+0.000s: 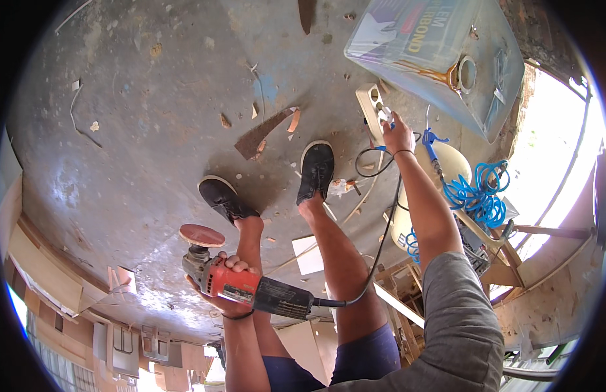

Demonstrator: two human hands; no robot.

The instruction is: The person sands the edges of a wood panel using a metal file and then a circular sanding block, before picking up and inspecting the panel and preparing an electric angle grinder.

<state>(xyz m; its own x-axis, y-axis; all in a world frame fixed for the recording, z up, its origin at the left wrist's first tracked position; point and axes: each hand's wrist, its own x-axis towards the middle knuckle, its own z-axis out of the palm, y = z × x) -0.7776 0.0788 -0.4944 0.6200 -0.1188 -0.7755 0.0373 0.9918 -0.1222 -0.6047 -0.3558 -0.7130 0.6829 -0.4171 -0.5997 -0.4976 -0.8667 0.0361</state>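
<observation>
My left hand (218, 287) is wrapped round the red head of an angle grinder (234, 284), held sideways above the floor by my left leg. A round reddish-brown disc (202, 236) sits on the grinder's spindle, facing up and away from me. From the grinder's black rear end, a black power cord (385, 242) runs up to my right hand. Farther out to the right, my right hand (399, 136) is closed on a pale plug (385, 115) at a white power strip (369, 108). Whether the plug is fully seated in a socket cannot be told.
A large square metal can (433, 55) with drips stands beyond the strip. Right of my arm are a cream air tank (446, 163), a blue air blow gun (432, 147) and a coiled blue hose (482, 199). Wood scraps (267, 132) litter the concrete floor (166, 124).
</observation>
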